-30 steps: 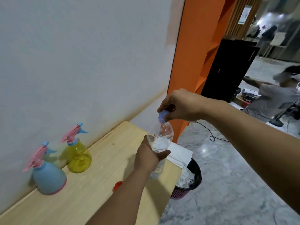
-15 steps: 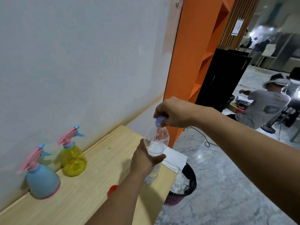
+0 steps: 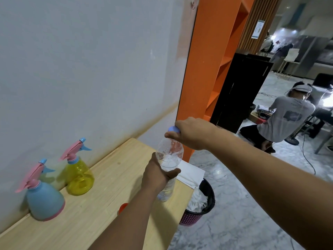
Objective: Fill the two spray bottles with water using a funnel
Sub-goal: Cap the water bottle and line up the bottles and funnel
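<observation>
Here the left hand (image 3: 156, 175) is wrapped around the body of one clear water bottle (image 3: 168, 159), held upright above the near edge of the wooden table (image 3: 100, 204), while the right hand (image 3: 191, 134) pinches the blue cap (image 3: 173, 129) from above. Compared with half a second earlier the grip is the same, but the thumb now lies below the cap and more of the cap's top shows, so the cap appears to be turning loose; judged from this, pouring has not begun. Beside the left forearm one orange object (image 3: 123, 208), probably the funnel, lies partly hidden on the table. Farther left stand two spray bottles against the wall, the blue spray bottle (image 3: 45, 202) nearer and the yellow spray bottle (image 3: 80, 175) just beyond it, each with its pink trigger head screwed on, so both must be opened before filling. Beyond the table edge stands one waste basket (image 3: 201, 210) on the floor.
</observation>
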